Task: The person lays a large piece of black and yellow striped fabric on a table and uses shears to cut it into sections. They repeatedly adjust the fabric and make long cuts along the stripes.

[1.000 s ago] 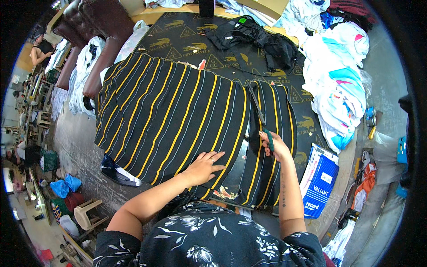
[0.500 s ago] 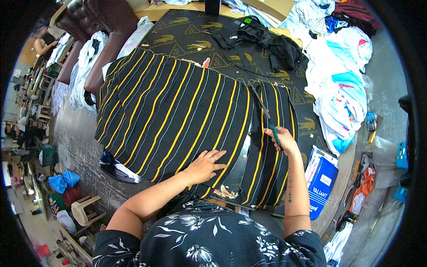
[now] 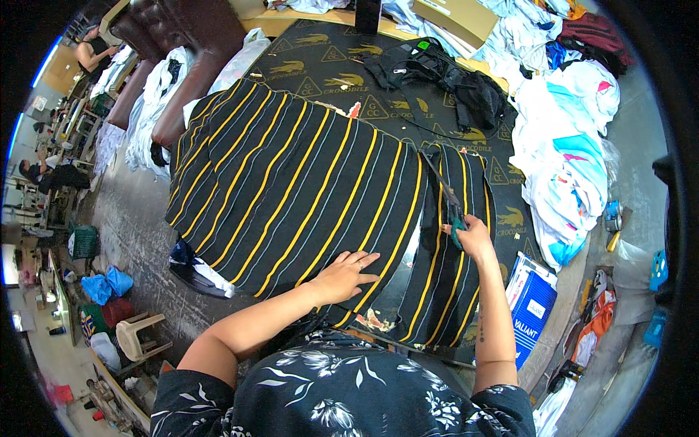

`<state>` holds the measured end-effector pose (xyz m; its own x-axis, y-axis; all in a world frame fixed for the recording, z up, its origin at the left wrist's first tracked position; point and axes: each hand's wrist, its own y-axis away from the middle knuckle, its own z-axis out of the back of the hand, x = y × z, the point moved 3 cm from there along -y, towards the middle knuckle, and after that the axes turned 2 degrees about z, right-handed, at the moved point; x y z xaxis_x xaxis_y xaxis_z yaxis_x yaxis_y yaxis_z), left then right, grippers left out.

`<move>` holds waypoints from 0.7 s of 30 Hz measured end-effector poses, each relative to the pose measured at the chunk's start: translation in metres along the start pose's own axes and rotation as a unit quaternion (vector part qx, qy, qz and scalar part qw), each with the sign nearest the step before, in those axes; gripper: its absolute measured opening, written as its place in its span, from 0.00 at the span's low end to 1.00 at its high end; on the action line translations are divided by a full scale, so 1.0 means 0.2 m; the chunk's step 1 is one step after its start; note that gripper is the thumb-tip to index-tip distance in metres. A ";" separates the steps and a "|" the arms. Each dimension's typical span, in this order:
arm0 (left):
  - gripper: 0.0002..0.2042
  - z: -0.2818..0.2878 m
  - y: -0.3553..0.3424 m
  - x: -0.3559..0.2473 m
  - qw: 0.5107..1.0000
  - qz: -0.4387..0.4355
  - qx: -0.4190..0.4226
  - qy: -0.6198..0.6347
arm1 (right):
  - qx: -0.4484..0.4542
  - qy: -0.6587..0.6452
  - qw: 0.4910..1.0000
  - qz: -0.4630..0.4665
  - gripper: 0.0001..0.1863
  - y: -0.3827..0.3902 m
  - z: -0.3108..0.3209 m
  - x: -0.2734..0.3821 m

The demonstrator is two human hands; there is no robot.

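A large piece of black cloth (image 3: 291, 189) with yellow and grey stripes lies spread over the dark table. My left hand (image 3: 342, 279) rests on it near the lower edge, palm down and fingers spread. Long-bladed scissors (image 3: 449, 195) with green handles are gripped in my right hand (image 3: 475, 239). Their blades point away from me, at the top of a long gap that parts the main cloth from a narrower striped strip (image 3: 437, 298) on the right. The blade tips are partly hidden at the cloth's far edge.
Behind the cloth lies a heap of black straps and fabric (image 3: 444, 80). White and blue garments (image 3: 568, 160) pile up at the right. A blue pack (image 3: 534, 313) sits beside my right forearm. A brown tufted chair (image 3: 196, 44) stands far left; people work beyond it.
The whole view has shifted slightly, so the cloth sits a little to the right and lower. The scissors' handles have turned in my right hand. My left hand stays flat on the cloth.
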<state>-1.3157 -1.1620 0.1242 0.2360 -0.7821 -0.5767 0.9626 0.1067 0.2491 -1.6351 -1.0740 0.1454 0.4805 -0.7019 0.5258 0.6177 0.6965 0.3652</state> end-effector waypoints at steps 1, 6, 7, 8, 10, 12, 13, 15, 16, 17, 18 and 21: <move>0.25 0.00 0.00 0.00 1.000 -0.006 -0.006 0.003 | 0.000 -0.001 1.000 -0.002 0.31 -0.01 0.00 -0.01; 0.26 -0.03 0.00 0.02 1.000 -0.009 -0.015 0.011 | -0.019 -0.028 0.997 0.063 0.25 -0.02 -0.02 -0.06; 0.26 -0.04 0.00 0.02 0.999 -0.020 -0.031 0.004 | -0.010 -0.045 0.997 0.061 0.23 -0.03 -0.02 -0.08; 0.26 -0.05 0.00 0.02 0.999 -0.025 -0.039 0.000 | 0.010 -0.064 0.997 0.052 0.21 -0.05 -0.04 -0.08; 0.26 -0.07 -0.01 0.02 0.999 -0.032 -0.041 -0.006 | 0.030 -0.115 0.993 0.005 0.19 -0.05 -0.04 -0.13; 0.26 -0.09 -0.01 0.03 0.998 -0.031 -0.045 -0.019 | 0.024 -0.090 0.996 -0.012 0.17 -0.08 -0.07 -0.17; 0.26 -0.10 -0.01 0.04 0.998 -0.034 -0.049 -0.018 | 0.030 -0.172 0.985 0.002 0.14 -0.07 -0.08 -0.19; 0.26 -0.11 -0.01 0.05 0.998 -0.042 -0.041 -0.009 | -0.021 -0.194 0.979 0.065 0.13 -0.03 -0.09 -0.25; 0.27 -0.10 -0.02 0.07 0.998 -0.043 -0.051 0.004 | -0.053 -0.218 0.970 0.091 0.14 0.00 -0.09 -0.29; 0.27 -0.09 -0.03 0.08 0.998 -0.027 -0.062 0.013 | -0.097 -0.195 0.967 0.130 0.15 0.03 -0.10 -0.32; 0.28 -0.08 -0.04 0.10 0.998 -0.010 -0.058 0.023 | -0.106 -0.162 0.973 0.125 0.15 0.09 -0.10 -0.38; 0.29 -0.03 -0.12 0.13 0.995 0.021 -0.097 0.014 | -0.137 -0.236 0.959 0.083 0.13 0.19 -0.30 -0.49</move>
<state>-1.3319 -1.1819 0.0990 0.2772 -0.7570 -0.5917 0.9588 0.2578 0.1194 -1.6221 -0.9871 0.0619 0.2924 -0.3938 0.8715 0.7281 0.6825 0.0641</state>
